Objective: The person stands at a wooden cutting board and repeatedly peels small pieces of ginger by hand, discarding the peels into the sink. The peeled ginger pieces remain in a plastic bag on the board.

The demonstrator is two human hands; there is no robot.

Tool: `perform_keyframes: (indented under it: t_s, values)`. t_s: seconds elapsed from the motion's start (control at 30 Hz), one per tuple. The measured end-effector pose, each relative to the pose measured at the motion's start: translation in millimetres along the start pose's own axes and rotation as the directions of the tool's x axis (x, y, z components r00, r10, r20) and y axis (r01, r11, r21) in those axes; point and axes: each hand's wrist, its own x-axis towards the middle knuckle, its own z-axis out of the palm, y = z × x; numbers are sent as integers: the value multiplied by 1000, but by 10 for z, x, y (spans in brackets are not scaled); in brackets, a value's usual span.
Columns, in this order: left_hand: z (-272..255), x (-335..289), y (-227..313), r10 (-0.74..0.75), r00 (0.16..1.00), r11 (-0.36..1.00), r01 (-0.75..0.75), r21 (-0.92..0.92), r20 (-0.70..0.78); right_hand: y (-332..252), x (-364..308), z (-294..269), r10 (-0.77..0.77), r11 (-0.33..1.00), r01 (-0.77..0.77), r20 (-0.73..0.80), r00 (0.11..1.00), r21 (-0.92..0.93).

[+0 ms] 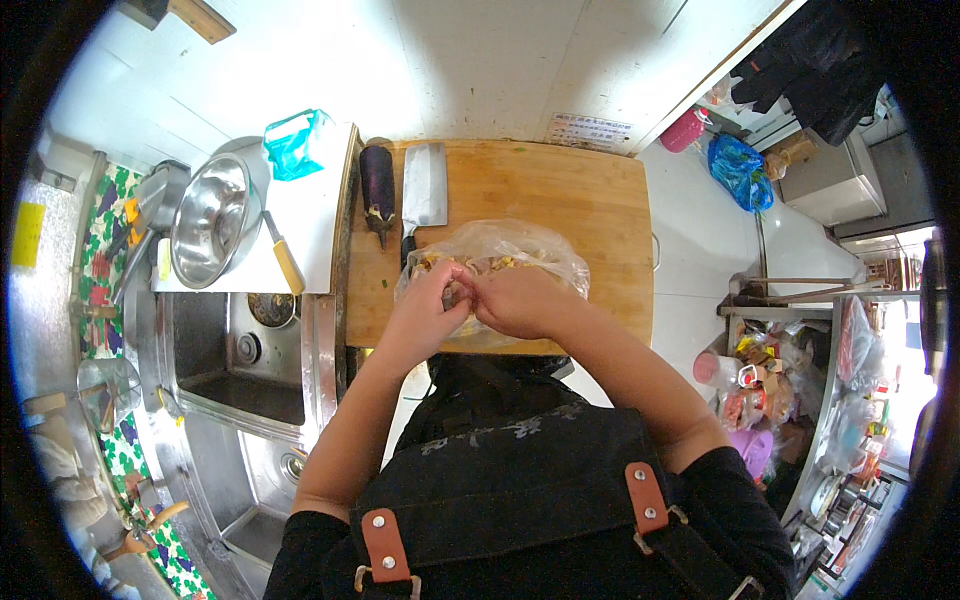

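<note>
Over a clear plastic bag my two hands meet, fingertips together. The bag lies on a wooden cutting board, with yellowish-brown food pieces inside. My left hand is closed in a pinch, its thumb and forefinger curled toward the right. My right hand is closed too, its back turned up and its fingertips against the left ones. Whatever is between them is hidden. Beyond the left hand lie a cleaver, its handle reaching toward the bag, and a dark purple eggplant.
Left of the board are a double steel sink, a metal bowl, a yellow-handled tool and a turquoise packet. A wall stands behind the board. To the right are a blue plastic bag and shelves of packaged goods.
</note>
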Motion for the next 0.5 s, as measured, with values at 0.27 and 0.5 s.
perform_keyframes:
  t_s: [0.27,0.5]
  values:
    - [7,-27,-29,-177,984,975,175,133,5,74,88,154,41,993,-39,21,999,-108]
    - [-122,0,-121,-272,962,853,235,-466,-13,377,11,137,49,984,-33,-87,995,176]
